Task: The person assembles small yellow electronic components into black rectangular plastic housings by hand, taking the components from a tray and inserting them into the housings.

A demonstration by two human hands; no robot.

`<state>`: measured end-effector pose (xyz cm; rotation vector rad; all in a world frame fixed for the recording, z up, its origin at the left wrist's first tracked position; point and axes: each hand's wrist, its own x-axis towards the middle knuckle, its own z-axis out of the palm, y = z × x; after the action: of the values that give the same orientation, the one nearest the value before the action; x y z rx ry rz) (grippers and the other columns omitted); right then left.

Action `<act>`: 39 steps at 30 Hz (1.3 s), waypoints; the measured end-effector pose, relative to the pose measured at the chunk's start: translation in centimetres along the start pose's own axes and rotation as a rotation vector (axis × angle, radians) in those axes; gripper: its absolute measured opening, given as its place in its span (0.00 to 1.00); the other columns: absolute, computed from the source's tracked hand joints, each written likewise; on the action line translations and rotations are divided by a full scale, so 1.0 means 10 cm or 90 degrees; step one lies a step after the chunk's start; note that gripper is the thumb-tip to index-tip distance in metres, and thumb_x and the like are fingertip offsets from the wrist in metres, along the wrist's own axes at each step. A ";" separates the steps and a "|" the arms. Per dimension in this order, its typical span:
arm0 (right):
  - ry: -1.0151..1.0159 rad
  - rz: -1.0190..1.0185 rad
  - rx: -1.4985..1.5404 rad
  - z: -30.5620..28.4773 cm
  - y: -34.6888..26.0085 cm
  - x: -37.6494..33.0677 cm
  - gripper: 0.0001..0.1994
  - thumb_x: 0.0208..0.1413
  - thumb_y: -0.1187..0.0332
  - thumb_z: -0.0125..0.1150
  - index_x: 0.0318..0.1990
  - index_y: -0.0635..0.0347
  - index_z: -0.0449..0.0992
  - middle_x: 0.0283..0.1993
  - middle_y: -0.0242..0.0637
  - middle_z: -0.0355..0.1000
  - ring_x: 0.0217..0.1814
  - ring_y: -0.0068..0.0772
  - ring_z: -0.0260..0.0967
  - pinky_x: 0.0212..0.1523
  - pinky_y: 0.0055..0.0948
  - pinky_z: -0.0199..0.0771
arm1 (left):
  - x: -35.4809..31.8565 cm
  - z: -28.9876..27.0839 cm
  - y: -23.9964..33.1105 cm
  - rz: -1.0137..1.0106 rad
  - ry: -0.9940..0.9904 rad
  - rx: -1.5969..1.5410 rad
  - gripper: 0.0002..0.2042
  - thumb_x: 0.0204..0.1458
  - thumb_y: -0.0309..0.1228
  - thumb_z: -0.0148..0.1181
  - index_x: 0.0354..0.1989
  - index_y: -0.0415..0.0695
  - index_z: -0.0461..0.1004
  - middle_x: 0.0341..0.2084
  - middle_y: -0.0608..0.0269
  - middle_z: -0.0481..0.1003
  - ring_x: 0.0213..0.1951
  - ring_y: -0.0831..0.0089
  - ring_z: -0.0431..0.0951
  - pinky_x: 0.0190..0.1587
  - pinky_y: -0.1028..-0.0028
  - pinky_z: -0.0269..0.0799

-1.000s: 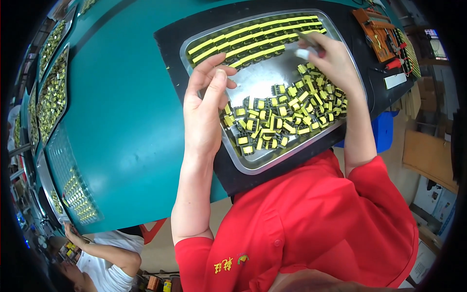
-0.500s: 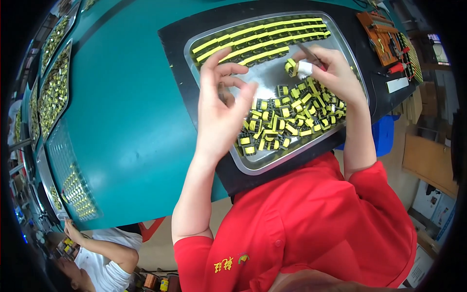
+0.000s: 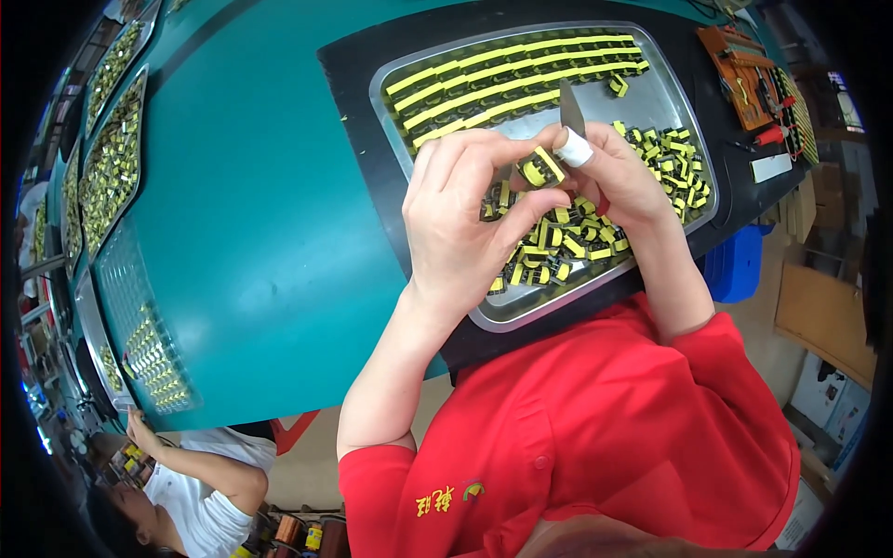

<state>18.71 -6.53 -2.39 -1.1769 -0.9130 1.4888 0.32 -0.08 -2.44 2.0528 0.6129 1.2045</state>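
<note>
A green bench [image 3: 251, 186] sweeps across the view from about 9 to 12 o'clock. On it, toward 1 o'clock, a black mat [image 3: 379, 191] lies under a metal tray [image 3: 657, 107]. Taking the tray as the dial, neat rows of yellow-and-black components [image 3: 521, 70] run from 10 to 1 o'clock, and a loose pile of the same kind [image 3: 553, 237] spreads from 3 round to 6. The left hand [image 3: 465, 209] comes in from 8 o'clock, its grip pinched around a single component [image 3: 542, 168] held above the tray's middle. The right hand [image 3: 621, 177] is at 3 o'clock, its grip closed on a knife [image 3: 571, 110] with the blade pointing toward 12; whether it also touches that component, I cannot tell. A white wrap [image 3: 574, 147] covers the right thumb.
</note>
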 end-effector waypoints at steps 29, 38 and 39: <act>0.004 -0.282 -0.157 0.27 -0.09 0.23 0.18 0.53 0.64 0.65 0.49 0.61 0.74 0.60 0.44 0.66 0.37 0.17 0.69 0.35 0.18 0.69 | 0.01 -0.10 0.03 -0.467 -0.073 -0.653 0.20 0.65 0.47 0.43 0.47 0.44 0.71 0.31 0.72 0.70 0.28 0.87 0.58 0.30 0.84 0.53; 0.010 -0.229 -0.160 0.30 -0.25 0.08 0.17 0.51 0.71 0.63 0.49 0.66 0.72 0.49 0.43 0.71 0.30 0.14 0.60 0.29 0.16 0.64 | 0.00 -0.15 -0.02 -0.494 0.012 -0.738 0.14 0.62 0.45 0.47 0.36 0.46 0.68 0.26 0.69 0.68 0.25 0.85 0.59 0.27 0.82 0.52; -0.025 -0.196 -0.080 0.26 -0.25 0.05 0.17 0.53 0.69 0.61 0.49 0.67 0.72 0.45 0.44 0.73 0.29 0.14 0.60 0.29 0.16 0.63 | 0.03 -0.17 -0.01 -0.514 0.027 -0.759 0.16 0.62 0.46 0.46 0.32 0.46 0.65 0.23 0.70 0.64 0.23 0.83 0.58 0.25 0.81 0.52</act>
<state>16.83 -5.47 0.51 -1.0438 -1.1722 1.2233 -1.09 0.75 -1.72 0.6591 0.4679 0.7732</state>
